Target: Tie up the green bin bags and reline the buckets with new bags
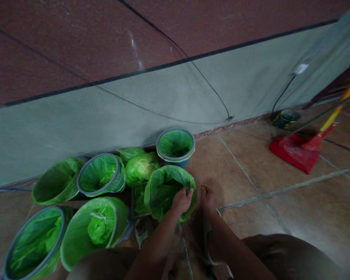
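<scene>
A bin lined with a green plastic bag (157, 194) stands in front of me, its liner spread open over the rim. My left hand (182, 200) reaches over the near right side of this bin, its curled fingers closed on the green liner at the edge. Just right of the same bin, my right hand (208, 200) is low and close to its outer side. The fingers there are bent and pressed together; whether they hold anything is hidden. Behind, against the wall, is a grey-rimmed bin (175, 131) with a green liner.
Several more green-lined bins stand to the left, one with a tied green bag (100, 229) inside. A full green bag (141, 167) lies among them. At right are a red dustpan (297, 153) with a yellow pole (341, 105) and a dark pot (286, 118). A cable (210, 87) hangs along the wall.
</scene>
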{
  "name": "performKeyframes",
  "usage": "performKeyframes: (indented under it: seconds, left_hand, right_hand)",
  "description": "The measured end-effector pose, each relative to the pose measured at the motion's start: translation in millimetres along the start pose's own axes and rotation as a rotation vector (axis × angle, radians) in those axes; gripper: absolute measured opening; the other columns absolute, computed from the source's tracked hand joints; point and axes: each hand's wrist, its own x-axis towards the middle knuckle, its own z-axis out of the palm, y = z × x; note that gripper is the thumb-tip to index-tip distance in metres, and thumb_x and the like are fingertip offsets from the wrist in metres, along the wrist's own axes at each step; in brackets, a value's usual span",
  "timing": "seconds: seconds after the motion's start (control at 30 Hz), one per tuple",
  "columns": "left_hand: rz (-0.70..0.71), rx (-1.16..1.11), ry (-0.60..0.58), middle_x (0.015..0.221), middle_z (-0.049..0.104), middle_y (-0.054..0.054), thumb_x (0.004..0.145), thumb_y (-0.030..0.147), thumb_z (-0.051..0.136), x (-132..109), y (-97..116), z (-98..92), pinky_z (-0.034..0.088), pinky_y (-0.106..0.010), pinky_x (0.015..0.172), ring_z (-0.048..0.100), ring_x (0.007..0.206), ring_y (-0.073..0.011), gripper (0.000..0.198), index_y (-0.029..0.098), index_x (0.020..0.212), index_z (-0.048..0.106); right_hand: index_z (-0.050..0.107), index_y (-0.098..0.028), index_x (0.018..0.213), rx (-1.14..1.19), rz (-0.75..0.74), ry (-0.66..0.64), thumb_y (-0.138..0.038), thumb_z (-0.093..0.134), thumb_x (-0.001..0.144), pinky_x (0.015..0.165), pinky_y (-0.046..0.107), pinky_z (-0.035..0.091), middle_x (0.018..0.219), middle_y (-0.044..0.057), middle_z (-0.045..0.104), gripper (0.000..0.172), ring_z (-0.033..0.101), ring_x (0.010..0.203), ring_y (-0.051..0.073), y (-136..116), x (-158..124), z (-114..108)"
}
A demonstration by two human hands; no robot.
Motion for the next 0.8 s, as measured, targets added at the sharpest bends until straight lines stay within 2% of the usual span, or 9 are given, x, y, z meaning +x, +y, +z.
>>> performKeyframes:
  seconds: [0.1, 0.2, 0.27, 0.37, 0.43, 0.5, 0.6, 0.67, 0.8]
  left_hand:
    - [0.025, 0.136, 0.228, 0.115, 0.072, -0.013, 0.099, 0.034, 0.041, 12.4, 0.1, -35.5, 0.044, -0.031, 0.101, 0.065, 0.111, -0.0235, 0.037, 0.016, 0.115, 0.068]
    - [0.048, 0.254, 0.514, 0.128, 0.066, -0.015, 0.1, 0.032, 0.038, 36.2, -2.6, -77.7, 0.042, -0.033, 0.106, 0.059, 0.121, -0.0239, 0.042, 0.012, 0.13, 0.06]
    - [0.046, 0.341, 0.588, 0.13, 0.065, -0.016, 0.1, 0.032, 0.036, 55.8, -6.8, -102.2, 0.04, -0.036, 0.109, 0.058, 0.123, -0.0254, 0.045, 0.01, 0.132, 0.059]
    - [-0.05, 0.447, 0.482, 0.124, 0.068, -0.016, 0.101, 0.033, 0.034, 80.6, -19.6, -124.2, 0.043, -0.039, 0.104, 0.062, 0.117, -0.027, 0.044, 0.012, 0.125, 0.065]
    - [-0.108, 0.468, 0.333, 0.118, 0.071, -0.014, 0.102, 0.036, 0.034, 90.0, -33.2, -128.2, 0.047, -0.038, 0.099, 0.065, 0.111, -0.0264, 0.043, 0.016, 0.119, 0.068]
    - [-0.089, 0.451, 0.225, 0.117, 0.072, -0.011, 0.101, 0.038, 0.039, 93.9, -49.4, -127.1, 0.047, -0.034, 0.098, 0.066, 0.11, -0.0239, 0.039, 0.02, 0.119, 0.069]
    - [0.008, 0.438, 0.205, 0.12, 0.072, -0.008, 0.098, 0.039, 0.047, 94.0, -70.4, -123.8, 0.043, -0.029, 0.103, 0.064, 0.113, -0.0211, 0.035, 0.023, 0.123, 0.066]
    - [0.044, 0.458, 0.201, 0.119, 0.072, -0.009, 0.097, 0.037, 0.05, 93.6, -77.1, -122.8, 0.042, -0.03, 0.105, 0.064, 0.113, -0.0218, 0.035, 0.022, 0.124, 0.065]
    - [0.101, 0.453, 0.149, 0.123, 0.07, -0.008, 0.093, 0.026, 0.055, 94.4, -71.8, -119.1, 0.042, -0.033, 0.105, 0.064, 0.114, -0.0233, 0.036, 0.023, 0.129, 0.062]
  right_hand:
    - [0.071, -0.014, 0.105, -0.12, -0.075, -0.013, -0.041, 0.035, 0.094, 0.079, 0.035, 0.047, 0.097, 0.018, 0.073, 0.046, 0.068, 0.093, 0.03, -35.0, 28.9, 4.2]
    - [0.072, -0.017, 0.107, -0.227, -0.227, -0.121, -0.039, 0.036, 0.098, 0.08, 0.032, 0.046, 0.098, 0.016, 0.074, 0.043, 0.068, 0.093, 0.027, -71.5, 53.1, 20.2]
    - [0.072, -0.019, 0.105, -0.256, -0.314, -0.198, -0.035, 0.039, 0.098, 0.081, 0.031, 0.045, 0.097, 0.014, 0.074, 0.037, 0.068, 0.092, 0.025, -87.2, 64.1, 34.4]
    - [0.073, -0.019, 0.098, -0.293, -0.361, -0.298, -0.031, 0.047, 0.096, 0.081, 0.031, 0.044, 0.091, 0.012, 0.074, 0.028, 0.068, 0.087, 0.025, -93.5, 74.0, 52.8]
    - [0.073, -0.02, 0.092, -0.326, -0.348, -0.369, -0.029, 0.05, 0.094, 0.079, 0.031, 0.043, 0.085, 0.011, 0.073, 0.024, 0.067, 0.082, 0.024, -89.4, 78.6, 59.3]
    - [0.072, -0.02, 0.087, -0.33, -0.349, -0.432, -0.028, 0.052, 0.093, 0.078, 0.031, 0.043, 0.081, 0.009, 0.072, 0.022, 0.065, 0.078, 0.023, -82.6, 83.2, 60.5]
    - [0.071, -0.021, 0.088, -0.264, -0.396, -0.499, -0.024, 0.057, 0.088, 0.08, 0.031, 0.044, 0.078, 0.007, 0.072, 0.014, 0.063, 0.077, 0.022, -73.5, 88.7, 55.5]
    - [0.071, -0.02, 0.093, -0.227, -0.427, -0.525, -0.021, 0.057, 0.086, 0.083, 0.031, 0.044, 0.084, 0.006, 0.073, 0.015, 0.064, 0.082, 0.022, -68.6, 88.7, 50.6]
    - [0.07, -0.019, 0.101, -0.185, -0.416, -0.452, -0.018, 0.053, 0.085, 0.086, 0.033, 0.045, 0.098, 0.009, 0.074, 0.024, 0.065, 0.09, 0.024, -52.9, 72.4, 40.3]
